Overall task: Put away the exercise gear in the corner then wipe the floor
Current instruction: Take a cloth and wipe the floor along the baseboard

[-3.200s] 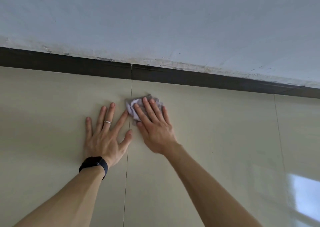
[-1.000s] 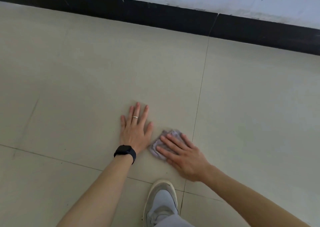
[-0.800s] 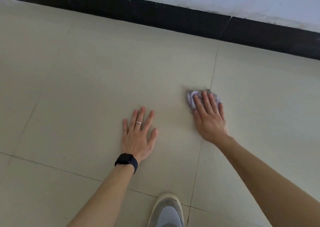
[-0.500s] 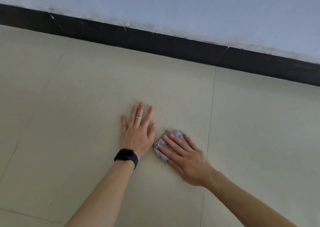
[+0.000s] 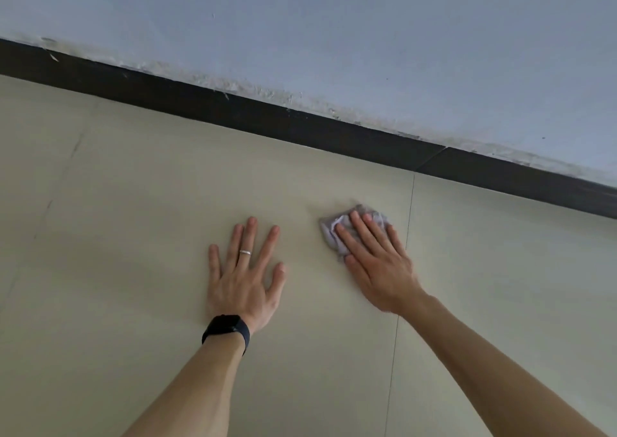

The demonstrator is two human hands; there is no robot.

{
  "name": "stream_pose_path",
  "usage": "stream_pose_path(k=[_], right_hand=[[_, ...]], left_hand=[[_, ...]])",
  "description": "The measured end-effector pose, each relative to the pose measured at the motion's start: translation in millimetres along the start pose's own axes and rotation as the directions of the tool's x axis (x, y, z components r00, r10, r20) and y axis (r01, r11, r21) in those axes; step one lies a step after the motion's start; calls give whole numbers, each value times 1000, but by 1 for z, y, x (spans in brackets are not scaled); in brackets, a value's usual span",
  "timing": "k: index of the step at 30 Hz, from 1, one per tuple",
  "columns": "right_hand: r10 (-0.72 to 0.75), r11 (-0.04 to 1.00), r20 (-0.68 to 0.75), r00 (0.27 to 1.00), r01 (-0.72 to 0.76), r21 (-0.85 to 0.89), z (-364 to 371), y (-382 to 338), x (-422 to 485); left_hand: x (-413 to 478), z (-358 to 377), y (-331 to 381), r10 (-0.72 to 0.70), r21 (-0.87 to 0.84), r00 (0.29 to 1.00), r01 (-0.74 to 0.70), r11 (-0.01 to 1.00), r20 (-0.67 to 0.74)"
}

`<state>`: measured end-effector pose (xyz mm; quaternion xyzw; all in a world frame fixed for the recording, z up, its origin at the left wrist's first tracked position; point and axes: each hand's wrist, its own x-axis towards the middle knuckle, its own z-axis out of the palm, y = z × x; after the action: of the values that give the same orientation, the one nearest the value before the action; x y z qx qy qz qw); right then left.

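A crumpled pale grey-lilac cloth lies on the beige tiled floor, a little short of the wall. My right hand presses flat on top of it, fingers stretched forward, and covers most of it. My left hand rests flat on the bare tile to the left of the cloth, fingers spread, holding nothing; it wears a ring and a black watch on the wrist. No exercise gear is in view.
A black skirting board runs along the foot of a pale blue-grey wall, just beyond the cloth. A tile joint runs from near me toward the wall, right of my right hand.
My right hand has slid the cloth forward and to the right, away from my left hand and closer to the skirting. My left hand stays planted on the tile.
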<state>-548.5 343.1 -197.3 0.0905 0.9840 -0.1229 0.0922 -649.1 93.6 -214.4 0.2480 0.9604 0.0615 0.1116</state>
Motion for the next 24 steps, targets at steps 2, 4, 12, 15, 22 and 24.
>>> stream_pose_path(k=[2, 4, 12, 15, 22, 24], right_hand=[[371, 923, -35, 928, -365, 121, -9, 24, 20], [784, 598, -53, 618, -731, 327, -17, 29, 52], [239, 961, 30, 970, -241, 133, -6, -62, 85], [-69, 997, 48, 996, 68, 31, -3, -56, 60], [339, 930, 110, 934, -351, 113, -22, 15, 54], [374, 915, 120, 920, -387, 116, -20, 9, 46]], left_hand=[[0, 0, 1, -4, -3, 1000, 4, 1000, 4], [2, -1, 2, -7, 1, 1000, 7, 1000, 18], [3, -2, 0, -24, -1, 997, 24, 1000, 67], [5, -3, 2, -21, -7, 997, 21, 1000, 70], [9, -4, -1, -15, 16, 996, 14, 1000, 85], [6, -3, 0, -20, 11, 996, 19, 1000, 81]])
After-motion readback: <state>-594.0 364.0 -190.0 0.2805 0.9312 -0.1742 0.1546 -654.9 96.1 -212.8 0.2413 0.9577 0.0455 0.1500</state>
